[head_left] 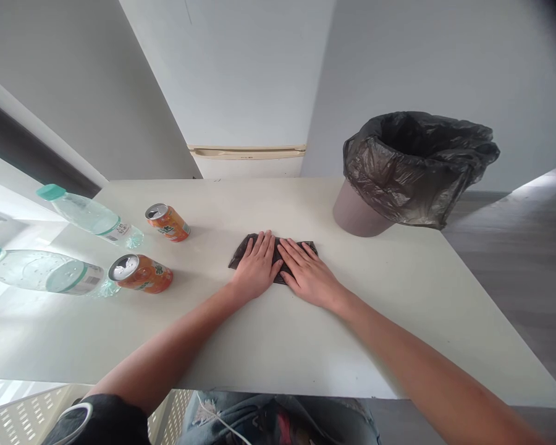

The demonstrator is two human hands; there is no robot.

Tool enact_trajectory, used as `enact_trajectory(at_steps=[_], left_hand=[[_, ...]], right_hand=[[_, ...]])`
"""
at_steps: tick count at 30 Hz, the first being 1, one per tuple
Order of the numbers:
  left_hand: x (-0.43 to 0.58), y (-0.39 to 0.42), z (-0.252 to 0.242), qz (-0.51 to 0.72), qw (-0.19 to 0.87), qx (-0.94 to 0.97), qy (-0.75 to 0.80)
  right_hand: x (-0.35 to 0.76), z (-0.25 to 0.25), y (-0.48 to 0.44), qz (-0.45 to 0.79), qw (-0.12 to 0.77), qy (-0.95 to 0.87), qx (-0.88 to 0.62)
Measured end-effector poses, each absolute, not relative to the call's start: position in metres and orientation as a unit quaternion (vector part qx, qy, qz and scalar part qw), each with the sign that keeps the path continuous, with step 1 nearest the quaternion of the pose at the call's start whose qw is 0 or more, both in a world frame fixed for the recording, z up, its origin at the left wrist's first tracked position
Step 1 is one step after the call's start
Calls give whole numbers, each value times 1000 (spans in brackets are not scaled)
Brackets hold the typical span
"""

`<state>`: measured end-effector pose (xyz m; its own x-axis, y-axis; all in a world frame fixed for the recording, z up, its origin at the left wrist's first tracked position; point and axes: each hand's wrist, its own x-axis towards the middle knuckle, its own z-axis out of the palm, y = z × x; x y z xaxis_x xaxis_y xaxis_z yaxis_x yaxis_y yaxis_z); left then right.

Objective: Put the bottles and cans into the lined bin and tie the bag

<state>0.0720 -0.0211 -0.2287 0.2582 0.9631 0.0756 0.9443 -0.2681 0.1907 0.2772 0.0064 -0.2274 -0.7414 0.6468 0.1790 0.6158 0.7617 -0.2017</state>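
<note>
A folded black plastic bag (278, 254) lies on the white table in front of me, mostly covered by my two hands. My left hand (256, 267) rests flat on its left half with fingers stretched forward. On the right half, my right hand (309, 272) presses down flat, its fingers angled forward and left. The two thumbs come close together over the bag's middle. Only the bag's edges and the strip between the hands show.
Two orange drink cans (167, 222) stand to the left, beside two clear plastic bottles (92, 216) with green caps. A trash bin (359, 210) lined with a black bag (398, 185) stands at the table's back right. The table (278, 346) ends just before my lap.
</note>
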Motion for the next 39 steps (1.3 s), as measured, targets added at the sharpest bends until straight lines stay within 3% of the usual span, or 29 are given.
enact_trajectory(at_steps=[8, 14, 16, 27, 31, 35, 39], left_hand=[[58, -17, -222, 231, 152, 738, 616], [49, -17, -202, 325, 98, 700, 628], [47, -17, -200, 318, 64, 701, 635], [41, -13, -222, 91, 67, 756, 645], [40, -14, -211, 114, 36, 754, 646], [43, -17, -197, 199, -19, 748, 633], [46, -20, -195, 192, 17, 766, 613]], right_hand=[[280, -217, 9, 138, 148, -920, -335], [297, -204, 16, 184, 347, -804, -446], [306, -206, 22, 172, 368, -774, -485], [322, -209, 38, 270, 309, -756, -510], [327, -207, 42, 316, 289, -758, -492], [333, -207, 47, 277, 290, -799, -449], [336, -204, 49, 254, 244, -852, -388]])
